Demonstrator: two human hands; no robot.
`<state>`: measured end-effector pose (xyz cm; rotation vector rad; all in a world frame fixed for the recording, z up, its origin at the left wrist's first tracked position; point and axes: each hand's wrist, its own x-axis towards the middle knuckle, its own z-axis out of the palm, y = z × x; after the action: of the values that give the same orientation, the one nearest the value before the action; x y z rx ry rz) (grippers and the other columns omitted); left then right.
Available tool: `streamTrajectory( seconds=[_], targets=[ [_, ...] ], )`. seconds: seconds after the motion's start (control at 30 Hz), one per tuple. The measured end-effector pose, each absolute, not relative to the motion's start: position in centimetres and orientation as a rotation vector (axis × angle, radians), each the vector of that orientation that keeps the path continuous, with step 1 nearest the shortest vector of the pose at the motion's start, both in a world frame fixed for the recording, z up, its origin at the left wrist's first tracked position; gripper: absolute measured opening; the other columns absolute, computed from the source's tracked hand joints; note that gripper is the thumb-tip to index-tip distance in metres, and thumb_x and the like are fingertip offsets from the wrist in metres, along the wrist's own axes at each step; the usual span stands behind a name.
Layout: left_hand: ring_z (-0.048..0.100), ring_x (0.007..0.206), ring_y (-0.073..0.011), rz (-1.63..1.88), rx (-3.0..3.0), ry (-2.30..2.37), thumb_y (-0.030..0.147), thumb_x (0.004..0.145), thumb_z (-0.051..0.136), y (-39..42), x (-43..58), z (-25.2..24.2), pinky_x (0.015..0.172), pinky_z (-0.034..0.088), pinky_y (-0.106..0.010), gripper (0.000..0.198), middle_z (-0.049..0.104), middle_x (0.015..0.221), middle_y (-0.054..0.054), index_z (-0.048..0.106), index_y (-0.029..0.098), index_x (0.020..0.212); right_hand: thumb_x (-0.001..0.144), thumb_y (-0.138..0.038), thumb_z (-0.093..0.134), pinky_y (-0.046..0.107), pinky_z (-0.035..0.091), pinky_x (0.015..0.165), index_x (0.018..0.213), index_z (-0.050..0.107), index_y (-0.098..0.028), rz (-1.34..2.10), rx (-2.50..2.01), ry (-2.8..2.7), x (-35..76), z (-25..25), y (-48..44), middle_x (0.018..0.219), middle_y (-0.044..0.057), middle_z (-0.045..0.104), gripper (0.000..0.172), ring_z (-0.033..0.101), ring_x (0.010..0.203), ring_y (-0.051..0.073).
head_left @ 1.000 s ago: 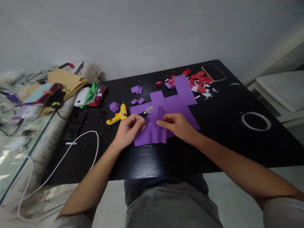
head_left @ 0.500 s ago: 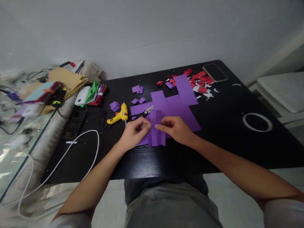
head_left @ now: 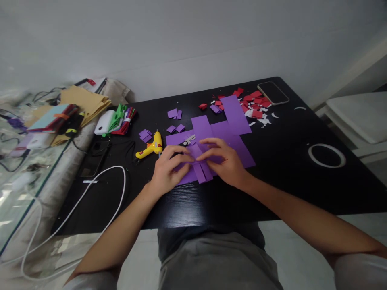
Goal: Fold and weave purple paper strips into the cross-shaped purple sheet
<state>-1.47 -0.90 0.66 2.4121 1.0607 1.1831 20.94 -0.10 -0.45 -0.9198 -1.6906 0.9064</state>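
Counter: a black counter (head_left: 284, 165) before a pale grey wall (head_left: 193, 48).
Folded purple strip (head_left: 199, 171): between the two grips, its middle at their fingertips, its near end jutting toward the person; below it, larger purple sheets (head_left: 242, 153).
Left grip (head_left: 166, 171): at the strip's left edge, fingers extended toward it, thumb lower; I cannot tell whether they pinch it.
Right grip (head_left: 226, 163): at the strip's right side, fingers fanned, one fingertip at its middle; a pinch cannot be made out.
Scissors (head_left: 189, 140): on the sheets, just beyond the left fingers.
Yellow glue gun (head_left: 153, 147): left of the sheets, near the left grip.
Red paper pieces (head_left: 256, 103): far right, beside a phone (head_left: 273, 92).
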Motion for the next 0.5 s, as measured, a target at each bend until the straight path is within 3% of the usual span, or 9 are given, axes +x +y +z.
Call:
streamTrajectory(
  seconds=[0.07, 0.13, 0.23, 0.3, 0.4, 0.5],
  targets=[
    [0.066, 0.104, -0.0212, 1.276, 2.458, 1.114, 0.016, 0.091, 0.066, -0.91, -1.50, 0.61, 0.095, 0.052, -0.039, 0.013, 0.071, 0.109, -0.006, 0.075, 0.024, 0.094, 0.082, -0.010, 0.069, 0.045, 0.045, 0.115, 0.106, 0.078, -0.030, 0.990, -0.932, -1.591, 20.81, -0.51, -0.03, 0.136, 0.005, 0.063, 0.033, 0.057, 0.131, 0.024],
    [0.066, 0.104, -0.0209, 1.377, 2.492, 1.154, 0.015, 0.090, 0.067, -0.86, -1.57, 0.52, 0.095, 0.052, -0.040, 0.014, 0.070, 0.109, -0.005, 0.076, 0.025, 0.091, 0.082, -0.016, 0.073, 0.045, 0.049, 0.111, 0.116, 0.074, -0.029, 1.207, -0.955, -1.391, 20.66, -0.57, 0.20, 0.132, 0.006, 0.066, 0.036, 0.062, 0.126, 0.024],
    [0.064, 0.105, -0.0217, 1.478, 2.531, 1.180, 0.014, 0.088, 0.069, -0.72, -1.71, 0.38, 0.096, 0.051, -0.041, 0.015, 0.069, 0.112, -0.005, 0.077, 0.026, 0.090, 0.084, -0.029, 0.076, 0.044, 0.058, 0.097, 0.108, 0.074, -0.023, 1.682, -0.944, -1.087, 20.44, -0.63, 0.53, 0.103, 0.005, 0.075, 0.025, 0.072, 0.099, 0.022],
    [0.063, 0.108, -0.0228, 1.494, 2.549, 1.169, 0.015, 0.088, 0.070, -0.69, -1.75, 0.29, 0.096, 0.051, -0.042, 0.015, 0.068, 0.114, -0.005, 0.078, 0.027, 0.090, 0.080, -0.033, 0.082, 0.040, 0.059, 0.091, 0.102, 0.076, -0.021, 1.871, -0.897, -1.026, 20.30, -0.66, 0.53, 0.096, 0.003, 0.076, 0.025, 0.072, 0.090, 0.019],
    [0.062, 0.110, -0.0231, 1.464, 2.553, 1.142, 0.016, 0.088, 0.071, -0.80, -1.65, 0.16, 0.096, 0.052, -0.042, 0.014, 0.066, 0.117, -0.005, 0.077, 0.028, 0.091, 0.072, -0.029, 0.090, 0.032, 0.058, 0.085, 0.095, 0.077, -0.021, 1.922, -0.845, -1.050, 20.19, -0.68, 0.33, 0.095, 0.001, 0.076, 0.028, 0.071, 0.084, 0.015],
    [0.061, 0.113, -0.0238, 1.490, 2.414, 1.167, 0.015, 0.087, 0.070, -0.94, -1.33, -0.03, 0.095, 0.053, -0.041, 0.020, 0.064, 0.120, -0.007, 0.074, 0.027, 0.103, 0.066, -0.026, 0.093, 0.027, 0.057, 0.075, 0.086, 0.075, -0.021, 1.875, -0.880, -1.018, 20.25, -0.59, 0.25, 0.083, -0.003, 0.074, 0.028, 0.068, 0.074, 0.012]
  ],
)
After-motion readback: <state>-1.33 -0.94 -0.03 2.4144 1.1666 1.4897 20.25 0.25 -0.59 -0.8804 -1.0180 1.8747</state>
